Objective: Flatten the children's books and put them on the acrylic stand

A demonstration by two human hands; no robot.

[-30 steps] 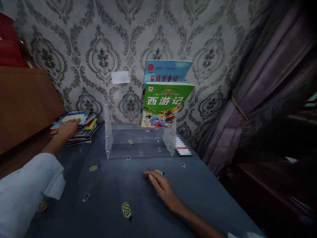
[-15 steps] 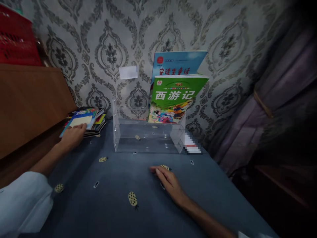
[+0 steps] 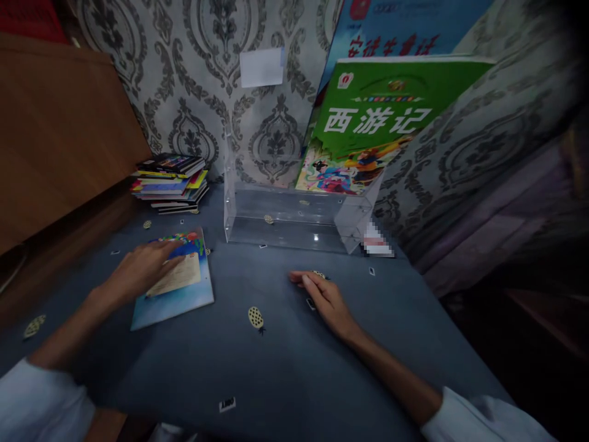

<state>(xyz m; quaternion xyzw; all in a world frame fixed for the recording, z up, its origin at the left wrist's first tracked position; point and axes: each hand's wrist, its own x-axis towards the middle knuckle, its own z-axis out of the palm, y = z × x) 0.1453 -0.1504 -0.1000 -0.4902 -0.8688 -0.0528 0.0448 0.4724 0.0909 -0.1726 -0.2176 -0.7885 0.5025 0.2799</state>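
Note:
My left hand (image 3: 150, 265) lies flat over a thin blue picture book (image 3: 177, 288), fingers stretched across its upper part and thumb apart. The book rests on the table with a cream panel on its cover. My right hand (image 3: 326, 301) lies on its side on the cloth, fingers extended, thumb on top, holding nothing visible. Beyond it stands a clear acrylic book rack (image 3: 285, 232). A green book (image 3: 368, 123) leans upright in the rack's right side, in front of a taller blue book (image 3: 414, 24). Several books lie in a stack (image 3: 170, 187) behind my left hand.
A wooden cabinet (image 3: 64, 135) borders the table on the left, with a red box (image 3: 32, 18) on top. A white label (image 3: 262, 67) shows above the rack's left part. A blurred-out white item (image 3: 378, 240) lies by the rack's right foot. A curtain (image 3: 529, 202) hangs at right.
My left hand has drawn the blue picture book off the stack and toward me onto the table. My right hand stays on the cloth. The view has tilted down and moved closer.

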